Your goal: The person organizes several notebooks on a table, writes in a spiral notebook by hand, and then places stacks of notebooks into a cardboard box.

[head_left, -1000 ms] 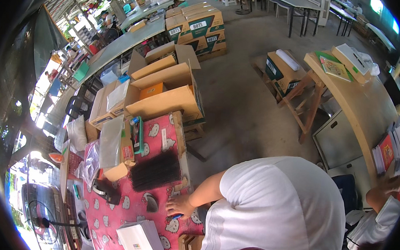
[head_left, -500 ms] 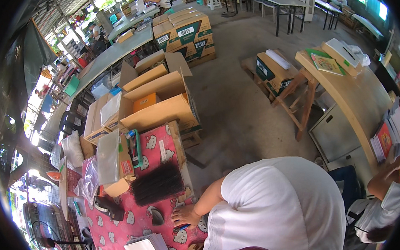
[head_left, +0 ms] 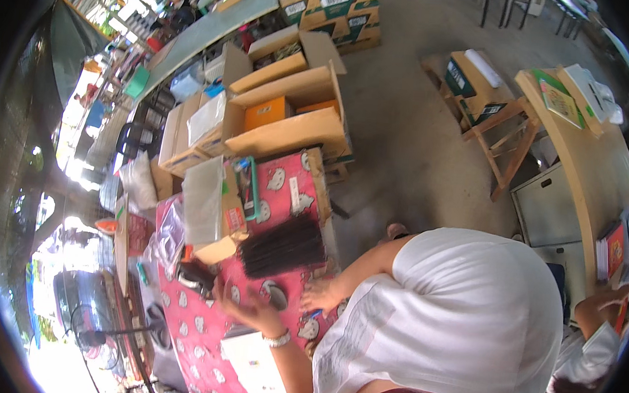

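Note:
My left hand (head_left: 251, 311), a white bracelet at its wrist, hovers over the pink patterned table cover (head_left: 211, 356), fingers loosely spread and slightly blurred. Below it lies a white booklet stack (head_left: 255, 366). My right hand (head_left: 323, 295) rests on the cover with its fingers apart. A small blue thing (head_left: 314, 314), perhaps a pen, shows by its thumb side; whether the hand touches it I cannot tell. Between the hands sits a grey and dark rounded object (head_left: 274, 295). A bundle of black strips or bristles (head_left: 282, 247) lies just beyond, and a dark device (head_left: 196, 276) stands near my left fingertips.
Clear plastic sheets (head_left: 203, 200) lie on a small carton beside a teal-handled item (head_left: 254, 193). Open cartons (head_left: 290, 130) stand past the table end. At the right, a person's arm (head_left: 596, 307) reaches toward books at a wooden table (head_left: 582, 170). A fan (head_left: 93, 338) stands at lower left.
My left hand has come into view over the booklet stack. My right hand stays on the cover near the blue thing. The whole view has shifted, so the scene sits further right and mostly higher.

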{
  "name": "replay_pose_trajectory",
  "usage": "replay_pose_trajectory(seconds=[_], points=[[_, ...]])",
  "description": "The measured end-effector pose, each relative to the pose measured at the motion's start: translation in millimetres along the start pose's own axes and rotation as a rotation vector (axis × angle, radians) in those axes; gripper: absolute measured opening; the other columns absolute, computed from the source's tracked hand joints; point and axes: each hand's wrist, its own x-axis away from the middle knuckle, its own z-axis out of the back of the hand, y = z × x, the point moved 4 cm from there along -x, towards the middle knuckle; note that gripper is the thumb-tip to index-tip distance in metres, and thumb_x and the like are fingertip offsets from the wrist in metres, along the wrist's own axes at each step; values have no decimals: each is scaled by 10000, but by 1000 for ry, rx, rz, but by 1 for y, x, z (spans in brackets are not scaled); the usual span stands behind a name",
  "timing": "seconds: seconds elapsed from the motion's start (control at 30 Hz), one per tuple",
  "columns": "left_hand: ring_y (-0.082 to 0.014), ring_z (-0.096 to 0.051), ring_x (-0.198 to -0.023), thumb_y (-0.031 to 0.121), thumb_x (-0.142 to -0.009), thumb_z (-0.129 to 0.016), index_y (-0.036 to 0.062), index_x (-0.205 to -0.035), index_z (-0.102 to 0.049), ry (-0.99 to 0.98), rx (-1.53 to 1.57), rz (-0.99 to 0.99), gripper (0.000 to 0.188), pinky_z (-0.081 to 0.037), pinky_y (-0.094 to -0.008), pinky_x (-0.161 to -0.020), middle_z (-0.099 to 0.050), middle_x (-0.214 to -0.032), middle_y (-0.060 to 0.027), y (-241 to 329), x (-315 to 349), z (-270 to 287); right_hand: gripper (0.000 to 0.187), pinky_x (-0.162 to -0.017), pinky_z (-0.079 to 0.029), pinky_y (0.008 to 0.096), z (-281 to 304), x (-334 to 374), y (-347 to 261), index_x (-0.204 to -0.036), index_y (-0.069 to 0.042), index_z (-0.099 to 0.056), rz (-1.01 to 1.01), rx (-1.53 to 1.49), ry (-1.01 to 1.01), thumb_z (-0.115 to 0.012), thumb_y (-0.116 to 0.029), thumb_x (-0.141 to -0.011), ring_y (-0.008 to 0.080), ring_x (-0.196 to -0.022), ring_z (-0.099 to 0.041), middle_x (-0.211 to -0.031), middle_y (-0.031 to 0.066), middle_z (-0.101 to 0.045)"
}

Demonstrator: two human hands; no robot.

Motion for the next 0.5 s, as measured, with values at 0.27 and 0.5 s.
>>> replay_pose_trajectory(seconds=[0.27,0.5], points=[[-366,-478,-1204,59,-823,-638,61,-1076,-638,-454,-57,65,253,-363,-474,-1028,-582,-1231,-140,9,-33,-90,419,-840,-506,432,86,101,73,-1149,-64,-607,-204,-421,250,-667,-299,-808,340,-977,-611,-1041,147,-624],[-330,-563,-1083,70,-832,-627,61,-1043,-643,-556,4,426,211,-422,-427,-961,-649,-1092,-117,-21,7,-142,266,-801,-508,419,128,316,135,-1050,-55,-657,-735,-549,423,-622,-230,-853,340,-912,-630,-990,154,-647]])
